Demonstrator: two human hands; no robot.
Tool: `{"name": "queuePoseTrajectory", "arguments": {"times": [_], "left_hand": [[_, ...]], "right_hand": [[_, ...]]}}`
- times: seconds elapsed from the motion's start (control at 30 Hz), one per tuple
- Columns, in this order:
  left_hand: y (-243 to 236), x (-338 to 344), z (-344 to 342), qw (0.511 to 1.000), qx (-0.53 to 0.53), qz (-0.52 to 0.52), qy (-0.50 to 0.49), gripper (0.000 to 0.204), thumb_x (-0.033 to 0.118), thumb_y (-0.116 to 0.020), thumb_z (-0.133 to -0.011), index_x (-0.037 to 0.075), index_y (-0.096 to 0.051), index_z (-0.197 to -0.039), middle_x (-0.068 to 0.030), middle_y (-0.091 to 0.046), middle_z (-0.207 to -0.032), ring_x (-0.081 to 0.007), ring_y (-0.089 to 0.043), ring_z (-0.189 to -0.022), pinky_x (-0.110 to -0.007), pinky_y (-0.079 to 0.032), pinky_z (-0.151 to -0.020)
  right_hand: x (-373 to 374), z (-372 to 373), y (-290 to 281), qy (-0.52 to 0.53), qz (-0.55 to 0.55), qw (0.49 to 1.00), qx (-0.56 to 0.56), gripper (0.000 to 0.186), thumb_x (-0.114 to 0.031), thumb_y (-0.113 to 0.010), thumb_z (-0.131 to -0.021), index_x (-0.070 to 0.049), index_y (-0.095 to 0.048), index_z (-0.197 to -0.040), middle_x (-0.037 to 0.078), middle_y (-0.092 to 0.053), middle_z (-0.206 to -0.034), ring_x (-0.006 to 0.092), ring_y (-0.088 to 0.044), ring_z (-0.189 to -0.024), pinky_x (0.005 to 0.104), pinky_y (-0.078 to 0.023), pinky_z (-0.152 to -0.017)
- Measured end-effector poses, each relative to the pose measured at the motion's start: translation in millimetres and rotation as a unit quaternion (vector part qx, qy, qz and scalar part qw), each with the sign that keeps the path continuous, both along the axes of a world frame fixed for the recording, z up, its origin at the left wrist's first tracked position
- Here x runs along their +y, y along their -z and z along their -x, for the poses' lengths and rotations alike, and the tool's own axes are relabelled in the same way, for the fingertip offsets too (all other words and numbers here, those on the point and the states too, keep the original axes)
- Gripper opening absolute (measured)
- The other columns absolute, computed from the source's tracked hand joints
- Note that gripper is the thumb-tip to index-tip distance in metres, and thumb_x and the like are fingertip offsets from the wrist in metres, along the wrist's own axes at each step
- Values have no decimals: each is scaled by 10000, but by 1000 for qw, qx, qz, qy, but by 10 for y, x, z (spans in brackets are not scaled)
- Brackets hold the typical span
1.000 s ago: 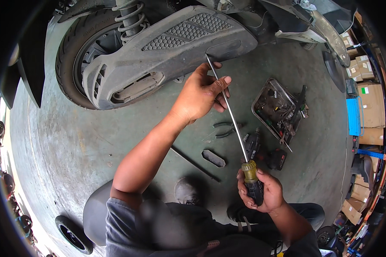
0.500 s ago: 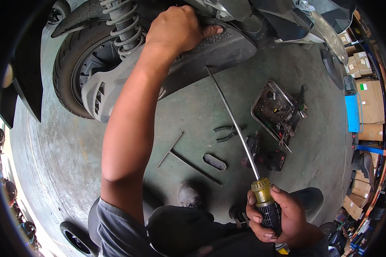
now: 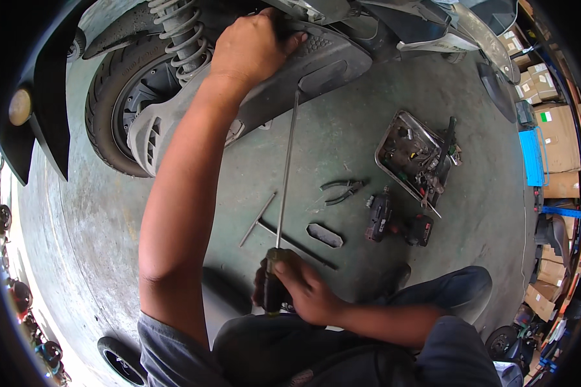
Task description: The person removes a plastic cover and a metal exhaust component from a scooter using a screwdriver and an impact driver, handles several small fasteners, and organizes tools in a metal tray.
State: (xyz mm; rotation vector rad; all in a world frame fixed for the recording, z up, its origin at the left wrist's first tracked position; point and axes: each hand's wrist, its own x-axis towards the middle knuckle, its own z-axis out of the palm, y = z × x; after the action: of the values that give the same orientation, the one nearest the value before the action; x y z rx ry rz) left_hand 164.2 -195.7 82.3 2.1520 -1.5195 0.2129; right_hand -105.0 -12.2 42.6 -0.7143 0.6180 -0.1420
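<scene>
Gripping a long screwdriver (image 3: 288,171) by its handle in the right hand (image 3: 306,290), near the middle of the scene, with fingers wrapped closely round. Pointing its shaft toward the far side, up to the near edge of a dark grey panel (image 3: 265,100), apparently touching there with the tip. Reaching over the panel's far edge with the left hand (image 3: 252,48), with thumb extended near the honeycomb pattern and fingers mostly hidden; cannot tell how far closed, or on what. Seeing also a tyre (image 3: 100,106) and coil spring (image 3: 182,40) to the left; on the floor (image 3: 110,258), a T-handled wrench (image 3: 306,250) beyond the right hand, and farther right, pliers (image 3: 350,188), a cordless tool (image 3: 379,218) and a metal tray (image 3: 378,153) with loose parts.
</scene>
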Motion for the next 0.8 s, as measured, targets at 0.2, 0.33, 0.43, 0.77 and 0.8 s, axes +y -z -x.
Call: {"name": "queuePoseTrajectory", "arguments": {"times": [0.2,0.33,0.43,0.77,0.8], "left_hand": [[208,329,462,964,-230,48,122,533,316,-751,-727,105,-597,-1192,-122,-529,-1222,-316,-457,-1226,-423,-354,-1023],[333,283,567,967,-231,-8,109,444,266,-716,-761,97,-623,-1160,-74,-561,-1155,-279,-506,-1138,-417,-389,-972],[372,319,523,955,-271,-9,120,348,183,-650,-801,39,-615,-1116,-93,-579,-1080,-264,-543,-1057,-378,-468,-877],[292,492,936,980,-75,57,175,101,33,-611,-754,27,-651,-847,-134,-636,-869,-298,-640,-819,-389,-530,-754],[352,588,1008,982,-16,42,184,89,26,-625,-750,26,-662,-830,-136,-643,-863,-298,-647,-798,-387,-534,-734]], "right_hand": [[47,-600,1184,46,134,990,-22,246,-272,-446,-1016,-38,-447,-1092,86,-597,-1009,159,-601,-939,327,-470,-866],[52,-424,1306,25,286,957,30,222,-242,-471,-1005,-32,-449,-1071,62,-627,-915,119,-602,-886,299,-479,-745],[-45,216,1418,-13,371,921,117,293,-284,-546,-957,-21,-461,-1053,157,-593,-839,306,-597,-751,390,-466,-672],[-523,2678,1919,-306,497,668,462,427,-292,-606,-886,-15,-453,-1173,212,-588,-990,398,-595,-945,488,-485,-774],[-519,2699,1933,-293,551,620,475,427,-292,-618,-872,-22,-461,-1163,191,-583,-987,378,-590,-958,477,-485,-771]]}}
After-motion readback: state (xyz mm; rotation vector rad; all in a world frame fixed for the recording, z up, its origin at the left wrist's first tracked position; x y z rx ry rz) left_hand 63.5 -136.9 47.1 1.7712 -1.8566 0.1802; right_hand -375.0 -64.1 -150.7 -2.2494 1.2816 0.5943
